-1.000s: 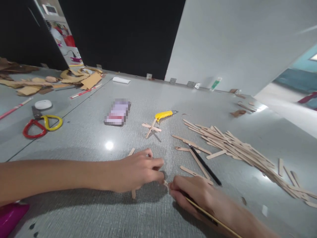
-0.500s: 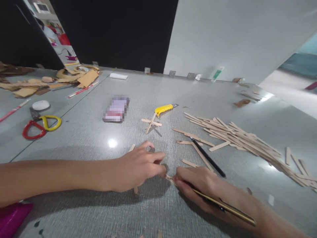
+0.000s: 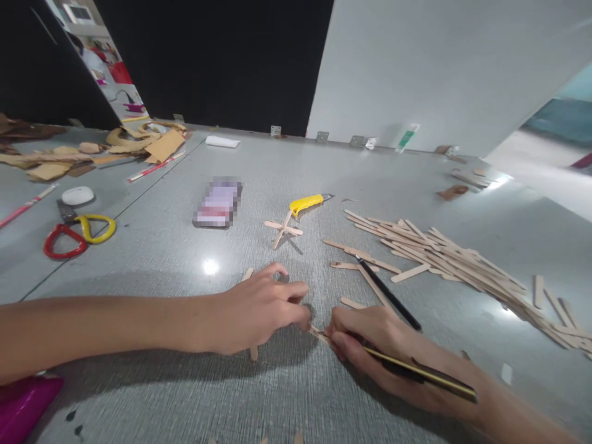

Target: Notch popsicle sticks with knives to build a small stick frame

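Note:
My left hand (image 3: 272, 311) lies over the table with its fingers bent, the thumb and fingertips pressed on one end of a small wooden craft stick (image 3: 318, 333). Another craft stick (image 3: 253, 353) pokes out from beneath this hand, its middle hidden. My right hand (image 3: 370, 336) is closed around a slim black and gold pen (image 3: 425, 373), held in a writing grip. Its tip, at the stick's other end, is hidden by my fingers. Beyond the hands, several craft sticks joined into a cross shape (image 3: 283, 229) rest near a yellow utility knife (image 3: 306, 203).
A large pile of craft sticks (image 3: 444, 259) spreads to the right, with a black pen (image 3: 391, 293) before it. On the left are a phone (image 3: 217, 203), red-and-yellow-handled scissors (image 3: 78, 237), a white mouse (image 3: 78, 196) and cardboard scraps (image 3: 152, 143). Black and grey panels (image 3: 393, 68) stand behind.
The back end of the pen in my right hand has swung slightly up, and my right fingers have shifted a little. My left hand stays nearly still on the stick.

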